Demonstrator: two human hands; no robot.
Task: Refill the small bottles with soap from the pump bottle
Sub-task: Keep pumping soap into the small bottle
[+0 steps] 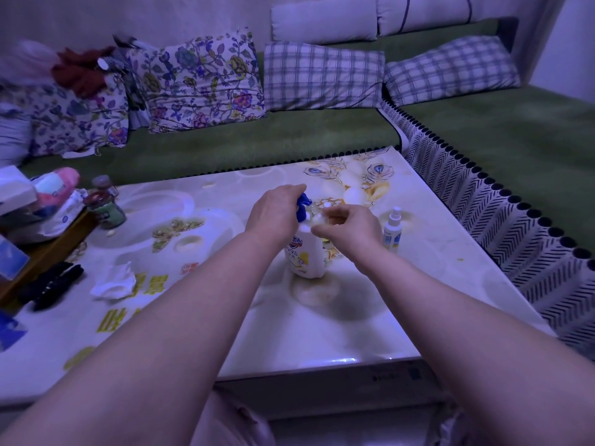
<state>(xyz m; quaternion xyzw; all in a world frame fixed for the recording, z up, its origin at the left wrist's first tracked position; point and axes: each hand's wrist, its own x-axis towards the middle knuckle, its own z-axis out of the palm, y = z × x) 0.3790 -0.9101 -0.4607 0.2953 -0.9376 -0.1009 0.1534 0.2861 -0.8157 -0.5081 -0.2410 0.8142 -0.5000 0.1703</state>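
Left hand point(273, 214) curled over blue head of upright pump bottle point(306, 255) | right hand point(352, 226) pinches blurred small bottle point(322, 217) at nozzle's 3 o'clock; touching | spray bottle point(392, 228) beyond

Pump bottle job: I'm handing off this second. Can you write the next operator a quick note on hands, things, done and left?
Left hand: curled over the blue head of the pump bottle, which stands upright mid-table.
Right hand: pinches a small bottle by the pump's nozzle.
Spray bottle: upright on the table to the right, sprayer top still on, untouched.
Done: the held bottle's fill level is too blurred to tell.
Left: pump soap into the held bottle, then probably open and fill the spray bottle.
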